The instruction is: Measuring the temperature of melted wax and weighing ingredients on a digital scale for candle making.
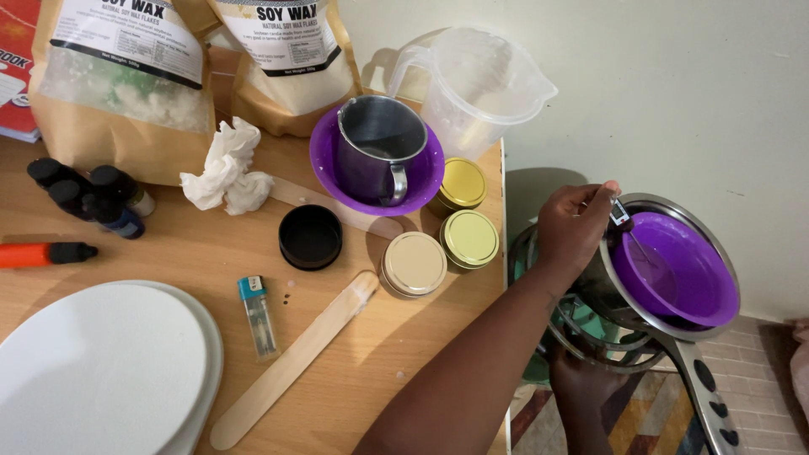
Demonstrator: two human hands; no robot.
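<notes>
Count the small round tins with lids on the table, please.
3: one gold tin beside the purple bowl, another gold tin below it, one cream tin left of that. None seems hidden.

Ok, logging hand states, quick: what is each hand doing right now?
Left hand: low beneath the pot, grip cannot be told.
Right hand: closed on a thin probe thermometer dipped into the purple bowl.

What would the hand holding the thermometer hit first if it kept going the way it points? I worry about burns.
Probably the purple bowl in the steel pot; the right hand points there, depth unclear.
</notes>
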